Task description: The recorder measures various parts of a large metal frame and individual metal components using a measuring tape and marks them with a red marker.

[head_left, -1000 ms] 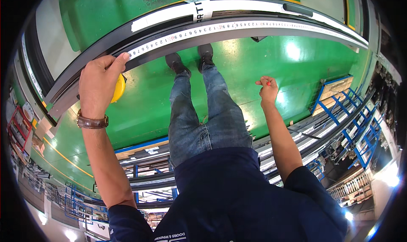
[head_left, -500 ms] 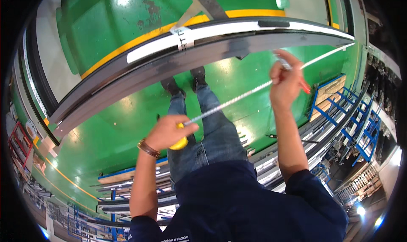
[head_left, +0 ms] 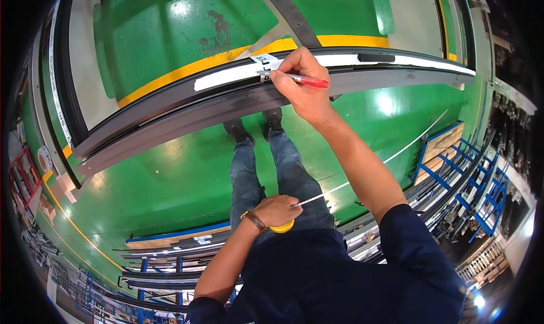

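Observation:
My right hand is closed on a pen with a red end and a silver tip. The tip points left and meets the white strip or label along the top of a long dark frame profile. Low in front of my body, my left hand is wrapped round a yellow tape measure. Its white blade runs out to the upper right, passing behind my right forearm, with its far end in the air short of the profile.
A black handle-like piece sits on the profile's white strip. Blue racks and a wooden board stand at the right. Behind my body lie stacked long profiles. The green floor carries yellow lines.
My right hand has moved left from the tape blade to the profile, pen still in it. My left hand has dropped lower and to the right with the tape measure, and the blade's far end has lowered.

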`<state>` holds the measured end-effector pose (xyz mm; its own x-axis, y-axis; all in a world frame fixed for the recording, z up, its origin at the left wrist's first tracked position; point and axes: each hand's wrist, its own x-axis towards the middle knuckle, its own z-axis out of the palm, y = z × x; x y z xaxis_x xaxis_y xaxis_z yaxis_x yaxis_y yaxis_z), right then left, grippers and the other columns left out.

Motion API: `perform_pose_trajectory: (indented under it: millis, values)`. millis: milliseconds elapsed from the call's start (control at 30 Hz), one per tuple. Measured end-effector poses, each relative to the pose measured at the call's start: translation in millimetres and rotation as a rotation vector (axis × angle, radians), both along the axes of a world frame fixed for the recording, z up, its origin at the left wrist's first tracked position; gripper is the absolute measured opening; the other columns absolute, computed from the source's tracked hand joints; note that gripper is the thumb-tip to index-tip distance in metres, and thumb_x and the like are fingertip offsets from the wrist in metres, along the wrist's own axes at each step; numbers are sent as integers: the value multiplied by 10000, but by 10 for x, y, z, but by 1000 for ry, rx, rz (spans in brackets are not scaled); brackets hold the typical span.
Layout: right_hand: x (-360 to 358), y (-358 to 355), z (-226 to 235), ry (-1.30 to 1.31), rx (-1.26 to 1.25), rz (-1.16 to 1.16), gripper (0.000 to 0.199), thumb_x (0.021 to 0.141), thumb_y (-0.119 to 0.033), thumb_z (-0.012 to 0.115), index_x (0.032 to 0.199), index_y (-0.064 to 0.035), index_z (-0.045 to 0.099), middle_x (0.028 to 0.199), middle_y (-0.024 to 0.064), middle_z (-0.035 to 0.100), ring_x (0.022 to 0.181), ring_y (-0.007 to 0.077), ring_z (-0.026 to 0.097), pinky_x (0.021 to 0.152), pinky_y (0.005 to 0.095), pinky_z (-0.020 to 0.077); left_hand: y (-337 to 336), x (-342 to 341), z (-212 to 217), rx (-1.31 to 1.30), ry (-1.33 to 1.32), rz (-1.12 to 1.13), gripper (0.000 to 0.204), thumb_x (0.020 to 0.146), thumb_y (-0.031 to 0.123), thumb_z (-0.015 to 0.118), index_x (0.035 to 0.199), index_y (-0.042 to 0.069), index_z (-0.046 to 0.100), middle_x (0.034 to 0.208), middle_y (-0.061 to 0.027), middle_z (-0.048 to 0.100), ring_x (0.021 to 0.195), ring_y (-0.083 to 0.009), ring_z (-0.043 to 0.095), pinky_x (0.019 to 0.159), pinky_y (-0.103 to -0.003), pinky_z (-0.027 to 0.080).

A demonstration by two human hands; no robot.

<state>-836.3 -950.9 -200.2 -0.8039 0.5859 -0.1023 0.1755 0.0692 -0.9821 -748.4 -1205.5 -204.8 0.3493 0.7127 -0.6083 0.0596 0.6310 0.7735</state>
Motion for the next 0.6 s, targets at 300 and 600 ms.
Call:
perform_pose_trajectory:
  millis: [300, 600]
  values:
    - [-43, 17, -45, 18, 108, -1, 176, 873, -21, 745, 867, -31, 570, 752, -4, 611, 688, 40, 520, 623, 240, 434, -734, 383, -688, -125, 300, -72, 401, 941, 376, 535, 928, 23, 727, 980, -243, 731, 970, -461, 687, 889, -571, 512]
    - [39, 136, -24, 49, -45, -100, 113, 862, -45, 732, 901, -6, 634, 768, 13, 646, 717, 60, 565, 657, 257, 474, -1105, 463, -1025, -240, 247, -11, 418, 937, 387, 539, 935, 14, 728, 988, -253, 722, 974, -460, 686, 882, -554, 525]
